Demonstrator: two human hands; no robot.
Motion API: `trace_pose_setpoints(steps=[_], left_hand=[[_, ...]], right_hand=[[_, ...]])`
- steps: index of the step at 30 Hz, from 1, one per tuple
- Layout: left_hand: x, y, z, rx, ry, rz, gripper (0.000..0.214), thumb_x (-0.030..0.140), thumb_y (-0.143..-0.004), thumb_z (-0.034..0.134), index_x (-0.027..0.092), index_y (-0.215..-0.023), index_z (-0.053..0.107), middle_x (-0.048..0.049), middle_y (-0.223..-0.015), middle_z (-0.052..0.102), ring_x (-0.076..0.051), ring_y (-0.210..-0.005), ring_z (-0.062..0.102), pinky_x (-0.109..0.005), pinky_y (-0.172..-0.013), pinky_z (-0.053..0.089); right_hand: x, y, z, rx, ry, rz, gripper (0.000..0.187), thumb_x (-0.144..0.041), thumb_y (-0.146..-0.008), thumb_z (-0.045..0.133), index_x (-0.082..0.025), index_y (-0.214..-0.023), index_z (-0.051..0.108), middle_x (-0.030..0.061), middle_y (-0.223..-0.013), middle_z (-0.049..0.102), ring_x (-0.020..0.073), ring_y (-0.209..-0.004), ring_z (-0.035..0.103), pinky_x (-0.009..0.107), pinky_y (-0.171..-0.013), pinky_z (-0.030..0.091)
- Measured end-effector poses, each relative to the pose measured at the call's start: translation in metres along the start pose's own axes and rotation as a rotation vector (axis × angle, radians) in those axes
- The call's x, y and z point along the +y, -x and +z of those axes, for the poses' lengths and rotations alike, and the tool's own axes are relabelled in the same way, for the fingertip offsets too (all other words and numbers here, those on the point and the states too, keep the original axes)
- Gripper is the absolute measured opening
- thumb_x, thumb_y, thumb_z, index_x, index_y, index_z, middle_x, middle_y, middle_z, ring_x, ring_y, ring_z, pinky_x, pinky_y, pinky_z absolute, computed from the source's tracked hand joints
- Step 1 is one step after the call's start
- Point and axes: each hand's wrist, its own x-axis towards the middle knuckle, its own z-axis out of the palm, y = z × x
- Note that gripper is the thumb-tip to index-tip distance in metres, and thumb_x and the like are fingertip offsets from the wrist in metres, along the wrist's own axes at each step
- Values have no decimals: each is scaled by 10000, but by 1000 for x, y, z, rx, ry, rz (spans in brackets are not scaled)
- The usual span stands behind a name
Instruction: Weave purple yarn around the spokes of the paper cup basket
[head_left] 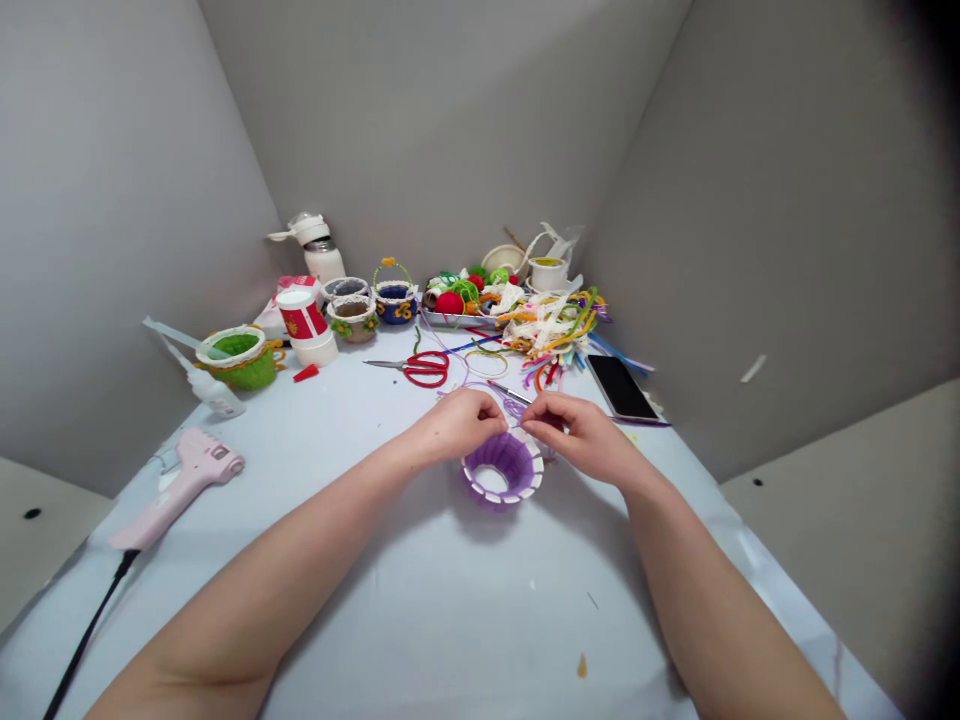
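A small cup-shaped basket [517, 490], woven in purple yarn between white upright strips, stands on the table between my hands. My left hand [466, 422] is closed in a pinch at its far rim, on the purple yarn [515, 428]. Across from it, my right hand [581, 432] also pinches the yarn, thumb and index finger together just above the rim. Fingers partly hide the strand. Behind the hands lies a loose tangle of purple yarn [513, 406], beside a thin pen-like tool [510, 392].
Red-handled scissors [426, 370] lie behind my left hand. A pink glue gun [184, 485] with a black cord is at left, near a glue bottle [216, 392] and a green basket [251, 372]. A phone [621, 387] lies right. Small baskets, yarn balls and pipe cleaners [555, 325] line the back.
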Motion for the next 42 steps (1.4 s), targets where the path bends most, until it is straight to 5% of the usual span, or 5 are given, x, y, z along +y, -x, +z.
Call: trace_pose_setpoints(steps=[8, 16, 28, 35, 42], left_hand=[[-5, -2, 1, 16, 2, 2, 203, 320, -738, 524, 167, -739, 658, -11, -726, 672, -138, -672, 575, -218, -559, 397], [-2, 0, -3, 20, 14, -19, 216, 325, -738, 517, 164, -757, 659, -19, -748, 672, -142, -677, 579, -223, -568, 414], [3, 6, -13, -25, 12, -60, 212, 350, -741, 536, 175, -794, 641, 0, -756, 667, -140, -688, 590, -221, -562, 412], [1, 0, 4, 31, 159, 111, 173, 312, -739, 597, 170, -822, 649, -7, -817, 681, -129, -743, 606, -221, -658, 453], [-5, -5, 7, 29, 61, 93, 138, 269, -725, 588, 167, -778, 664, -4, -740, 664, -126, -682, 579, -212, -594, 421]], right_hand=[[-6, 4, -5, -64, 58, -92, 123, -242, -874, 539, -185, -813, 630, 27, -771, 595, 140, -720, 531, 250, -654, 397], [7, 2, -12, -143, -2, -8, 143, -267, -872, 522, -181, -822, 624, 23, -776, 585, 131, -683, 513, 241, -613, 397], [4, -4, 8, -186, -50, 50, 131, -194, -817, 498, -161, -821, 625, 17, -785, 614, 132, -685, 530, 226, -604, 404], [13, -6, 20, -147, -70, 31, 169, -288, -848, 516, -163, -795, 617, 3, -710, 579, 138, -669, 508, 227, -573, 386], [11, -7, 20, -170, -133, 129, 218, -351, -856, 523, -167, -803, 625, 0, -701, 587, 125, -603, 524, 226, -534, 403]])
